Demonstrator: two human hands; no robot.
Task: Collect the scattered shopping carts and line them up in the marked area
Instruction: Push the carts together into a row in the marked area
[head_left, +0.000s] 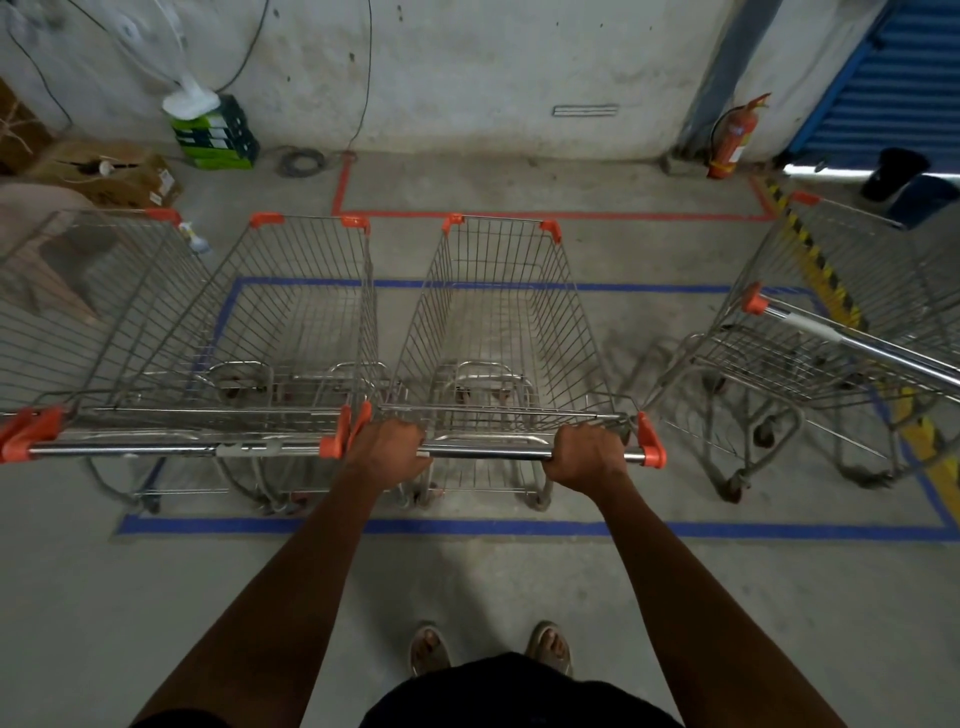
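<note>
Scanning from the left, two carts are parked side by side: the far-left cart (78, 312) runs partly out of view, and the second cart (291, 322) sits just beside it with its wheels inside the blue tape rectangle (467, 528) on the floor. Next comes the cart I'm holding (498, 322), close against the second one, handles nearly touching. My left hand (387, 449) is wrapped around the left end of its handle bar (488, 453) and my right hand (584, 452) grips the right end, both clamped firmly. Its long axis points straight ahead of me, toward the red tape line (571, 214). Off to my right, the stray cart (810, 353) stands skewed, well apart, nearer my right hand. I judge it comes next.
</note>
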